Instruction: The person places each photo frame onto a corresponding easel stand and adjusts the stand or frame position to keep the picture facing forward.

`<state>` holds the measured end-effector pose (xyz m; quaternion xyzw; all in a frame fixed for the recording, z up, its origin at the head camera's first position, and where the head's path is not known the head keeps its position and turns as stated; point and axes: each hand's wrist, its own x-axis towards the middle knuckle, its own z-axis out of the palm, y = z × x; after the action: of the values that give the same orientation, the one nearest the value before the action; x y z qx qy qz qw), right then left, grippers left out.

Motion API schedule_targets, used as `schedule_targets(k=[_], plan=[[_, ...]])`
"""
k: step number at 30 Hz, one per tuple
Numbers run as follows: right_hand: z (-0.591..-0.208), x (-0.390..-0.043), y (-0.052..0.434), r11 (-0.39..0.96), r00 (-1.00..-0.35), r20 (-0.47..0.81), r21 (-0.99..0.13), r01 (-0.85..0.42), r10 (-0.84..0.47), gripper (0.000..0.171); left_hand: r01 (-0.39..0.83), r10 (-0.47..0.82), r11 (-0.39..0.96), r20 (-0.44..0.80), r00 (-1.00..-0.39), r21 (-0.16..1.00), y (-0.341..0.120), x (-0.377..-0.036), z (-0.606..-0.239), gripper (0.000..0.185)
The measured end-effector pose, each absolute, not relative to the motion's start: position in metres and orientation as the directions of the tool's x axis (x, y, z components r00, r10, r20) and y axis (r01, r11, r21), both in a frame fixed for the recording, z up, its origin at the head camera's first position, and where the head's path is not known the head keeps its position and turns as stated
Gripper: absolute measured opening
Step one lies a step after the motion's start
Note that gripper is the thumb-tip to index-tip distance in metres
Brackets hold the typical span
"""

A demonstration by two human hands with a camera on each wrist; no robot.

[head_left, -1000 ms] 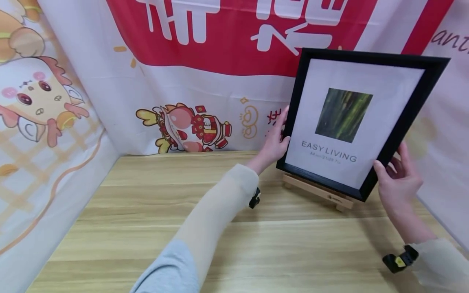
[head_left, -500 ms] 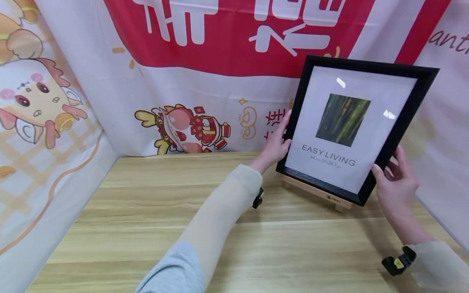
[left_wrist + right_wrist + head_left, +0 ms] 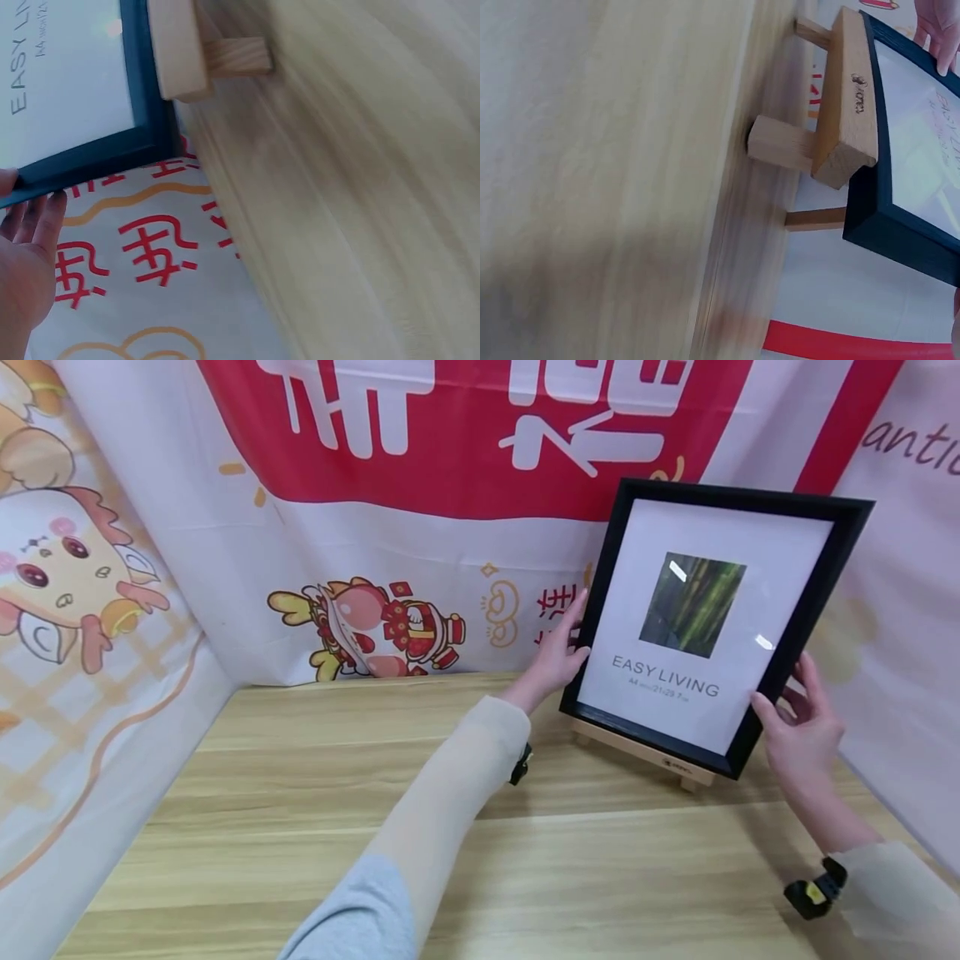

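Note:
A black picture frame [image 3: 686, 677] with a white mat and a small green picture, lettered "EASY LIVING", leans back on a small wooden easel [image 3: 645, 755]. Its lower edge rests along the easel's ledge, seen closely in the right wrist view. My left hand [image 3: 553, 660] grips the frame's left side, thumb at the front and fingers behind. On the opposite side, low down, my right hand [image 3: 806, 735] holds the frame between thumb and fingers. The easel's upper part is hidden behind the frame. Its wooden feet [image 3: 781, 142] stand on the table.
The wood-grain table [image 3: 337, 827] runs up to a white and red printed cloth [image 3: 450, 485] hanging close behind the frame. A cartoon-printed cloth [image 3: 97, 610] borders the left side. Another pale cloth [image 3: 892, 652] lies close to the right hand.
The frame's top has tipped back and sits a little lower, away from me. Both hands have moved with it and keep their grip. The view has shifted slightly.

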<state>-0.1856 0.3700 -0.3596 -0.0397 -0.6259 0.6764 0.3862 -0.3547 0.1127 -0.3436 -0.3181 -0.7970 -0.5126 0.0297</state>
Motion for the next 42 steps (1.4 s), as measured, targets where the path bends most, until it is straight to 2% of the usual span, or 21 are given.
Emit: schedule_targets(k=[4, 7, 12, 24, 29, 35, 42], plan=[[-0.365, -0.177, 0.37, 0.236, -0.753, 0.403, -0.915, -0.327, 0.521, 0.075, 0.458, 0.474, 0.223, 0.315, -0.822, 0.86, 0.1, -0.35, -0.36, 0.091], [-0.372, -0.166, 0.368, 0.284, -0.794, 0.344, -0.932, -0.224, 0.502, 0.082, 0.398, 0.478, 0.198, 0.266, -0.837, 0.896, 0.088, -0.342, -0.376, 0.09], [-0.385, -0.154, 0.358, 0.146, -0.817, 0.243, -0.97, -0.196, 0.523, 0.09, 0.324, 0.477, 0.127, 0.228, -0.849, 0.938, 0.073, -0.331, -0.4, 0.088], [-0.418, -0.136, 0.339, 0.147, -0.881, 0.061, -0.989, 0.01, 0.469, 0.096, 0.213, 0.536, 0.145, 0.104, -0.838, 0.966, 0.078, -0.314, -0.424, 0.098], [-0.426, -0.136, 0.333, 0.16, -0.895, 0.046, -0.987, 0.028, 0.443, 0.097, 0.232, 0.517, 0.141, 0.128, -0.846, 0.963, 0.087, -0.31, -0.426, 0.102], [-0.431, -0.14, 0.327, 0.177, -0.888, 0.075, -0.984, 0.008, 0.455, 0.1, 0.289, 0.497, 0.197, 0.158, -0.853, 0.937, 0.091, -0.31, -0.43, 0.102], [-0.434, -0.144, 0.325, 0.206, -0.874, 0.09, -0.978, 0.012, 0.477, 0.098, 0.251, 0.499, 0.161, 0.141, -0.855, 0.954, 0.091, -0.309, -0.432, 0.105]])
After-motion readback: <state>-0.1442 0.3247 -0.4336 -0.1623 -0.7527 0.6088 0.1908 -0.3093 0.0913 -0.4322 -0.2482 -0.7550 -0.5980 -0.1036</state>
